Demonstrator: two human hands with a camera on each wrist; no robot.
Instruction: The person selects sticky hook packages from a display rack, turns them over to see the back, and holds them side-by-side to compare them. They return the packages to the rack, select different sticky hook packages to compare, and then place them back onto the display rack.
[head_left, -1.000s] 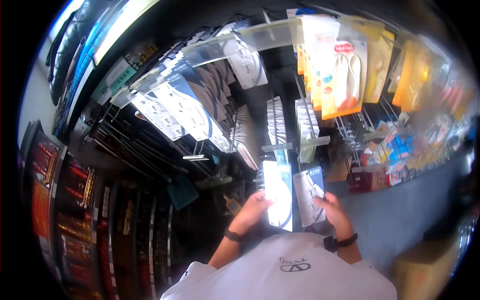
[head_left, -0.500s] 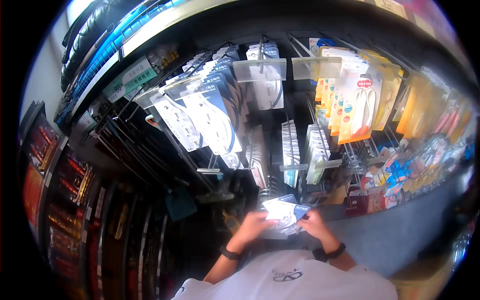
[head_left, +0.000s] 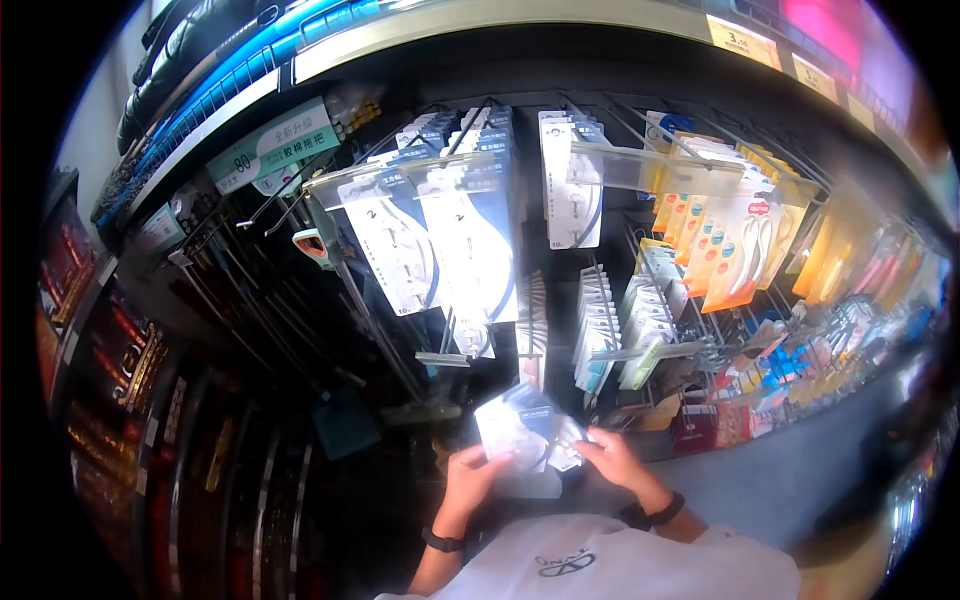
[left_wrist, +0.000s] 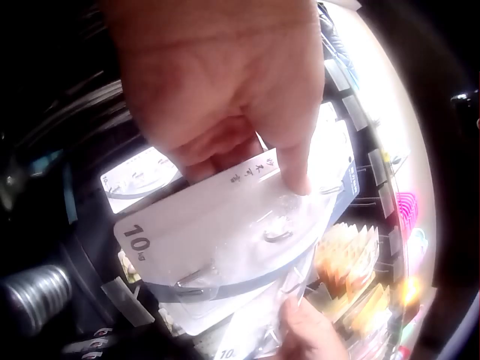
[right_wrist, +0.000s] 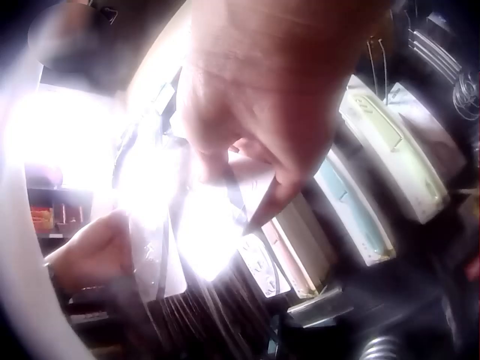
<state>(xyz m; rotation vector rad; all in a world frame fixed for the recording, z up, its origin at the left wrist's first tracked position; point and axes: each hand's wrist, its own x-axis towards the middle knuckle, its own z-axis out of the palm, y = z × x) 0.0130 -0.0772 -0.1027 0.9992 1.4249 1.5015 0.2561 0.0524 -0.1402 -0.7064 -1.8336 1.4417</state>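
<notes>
In the head view my left hand pinches a white-and-blue carded pack of hooks at its lower left, thumb across the front. My right hand holds a second hook pack by its right side; the first pack partly overlaps it. From the left wrist, the nearer hook pack shows "10 kg" and clear hooks under plastic, with the left thumb on its face and the right thumb on the pack below. Glare washes out the right hand's pack in the right wrist view.
Similar hook packs hang in rows on pegs ahead, behind a clear label strip. Orange spoon packs hang to the right, narrow packs below. Dark shelves stand at left. A grey ledge runs at right.
The two packs, first held apart side by side, came together and now overlap, tilted, the left one in front. The head view has shifted, showing more of the upper shelf.
</notes>
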